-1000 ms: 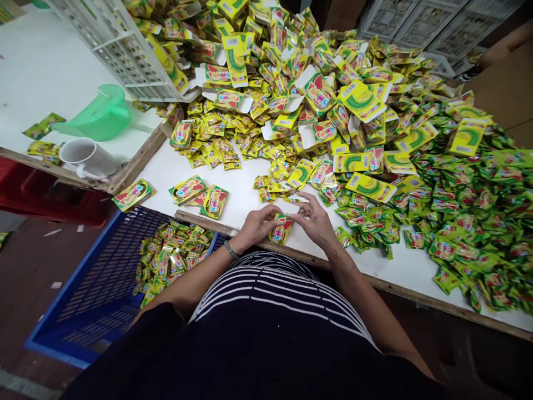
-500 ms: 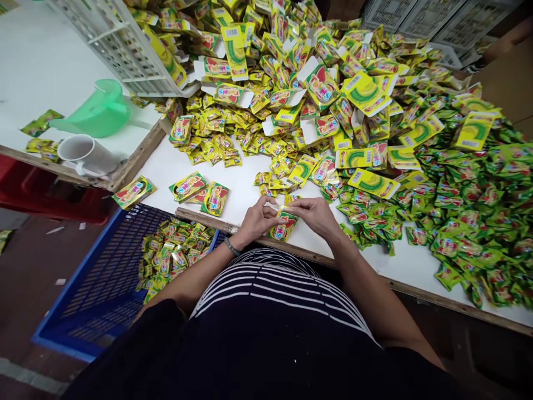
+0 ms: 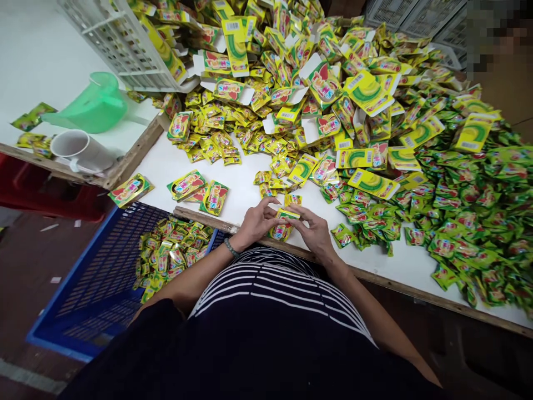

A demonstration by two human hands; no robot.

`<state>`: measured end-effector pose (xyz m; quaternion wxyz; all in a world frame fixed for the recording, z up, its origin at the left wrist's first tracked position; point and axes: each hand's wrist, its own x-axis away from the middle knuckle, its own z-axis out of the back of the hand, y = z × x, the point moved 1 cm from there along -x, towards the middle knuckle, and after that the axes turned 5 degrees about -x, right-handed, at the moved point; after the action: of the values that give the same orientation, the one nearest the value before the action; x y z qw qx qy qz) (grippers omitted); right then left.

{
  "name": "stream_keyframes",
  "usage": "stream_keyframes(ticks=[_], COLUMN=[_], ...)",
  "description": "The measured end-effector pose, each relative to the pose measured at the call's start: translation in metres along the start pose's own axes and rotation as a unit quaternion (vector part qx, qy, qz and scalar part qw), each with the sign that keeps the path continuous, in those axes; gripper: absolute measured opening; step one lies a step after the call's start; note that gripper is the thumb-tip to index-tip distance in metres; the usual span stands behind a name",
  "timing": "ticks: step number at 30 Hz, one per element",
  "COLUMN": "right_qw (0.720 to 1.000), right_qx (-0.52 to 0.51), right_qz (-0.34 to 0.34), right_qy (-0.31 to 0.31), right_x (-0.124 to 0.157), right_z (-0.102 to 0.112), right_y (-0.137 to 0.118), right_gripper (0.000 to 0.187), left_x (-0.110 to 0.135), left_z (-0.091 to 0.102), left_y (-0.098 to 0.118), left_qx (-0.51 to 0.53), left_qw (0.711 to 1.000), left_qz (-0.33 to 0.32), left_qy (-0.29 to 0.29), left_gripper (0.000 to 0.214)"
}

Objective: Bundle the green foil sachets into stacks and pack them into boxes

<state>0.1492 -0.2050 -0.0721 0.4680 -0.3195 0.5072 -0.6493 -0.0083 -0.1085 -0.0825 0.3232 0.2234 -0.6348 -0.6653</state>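
Observation:
Near the table's front edge, both my hands hold a small green and yellow printed candy box [image 3: 281, 231] between them. My left hand [image 3: 259, 221] grips its left side, the fingers curled. On the opposite side my right hand [image 3: 313, 229] pinches the top part with thumb and fingers. The box's upper end, by my fingertips, looks closed. Just beyond it lies a yellow sachet [image 3: 293, 199]. Left of my hands several closed boxes [image 3: 215, 198] rest on the white tabletop. A green sachet [image 3: 342, 235] lies to the right of my right hand.
Open-flapped boxes [image 3: 320, 83] are heaped over yellow sachets [image 3: 212, 119] at the back, green sachets [image 3: 470, 239] at the right. A blue crate [image 3: 83, 289] holding packets stands below left. A white crate [image 3: 125, 50], green scoop [image 3: 94, 108] and white mug [image 3: 81, 151] sit on the left table.
The right hand has come down and closer to the left, its fingers now on the box's upper end. A pale flap visible there before no longer shows.

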Motion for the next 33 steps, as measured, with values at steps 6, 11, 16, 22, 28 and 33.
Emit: stream_keyframes(ticks=[6, 11, 16, 22, 28, 33], right_qw=[0.996, 0.988, 0.983, 0.98, 0.973, 0.986], right_qx=[0.052, 0.093, 0.114, 0.134, 0.207, 0.133], right_qz=[0.039, 0.113, 0.142, 0.139, 0.095, 0.033], right_qy=[0.057, 0.057, 0.024, 0.041, 0.035, 0.098], right_x=[0.005, 0.003, -0.008, -0.055, -0.098, -0.092], right_z=[-0.002, -0.003, 0.0, 0.019, 0.019, 0.037], right_y=[0.004, 0.006, 0.002, 0.001, 0.022, 0.034], right_gripper=[0.028, 0.019, 0.015, 0.021, 0.009, 0.023], left_x=[0.003, 0.002, 0.0, -0.003, -0.006, -0.011], left_z=[0.0, 0.001, -0.004, 0.035, 0.103, 0.071], left_y=[0.0, 0.0, 0.003, 0.026, 0.057, 0.047], left_qx=[-0.103, -0.144, -0.169, -0.249, -0.53, -0.531], left_qw=[0.993, 0.987, 0.982, 0.956, 0.784, 0.807], left_qz=[-0.057, -0.074, -0.085, -0.074, 0.048, -0.069], left_qy=[0.002, 0.005, 0.011, 0.137, 0.318, 0.248], left_gripper=[0.041, 0.033, 0.028, 0.026, 0.042, 0.03])
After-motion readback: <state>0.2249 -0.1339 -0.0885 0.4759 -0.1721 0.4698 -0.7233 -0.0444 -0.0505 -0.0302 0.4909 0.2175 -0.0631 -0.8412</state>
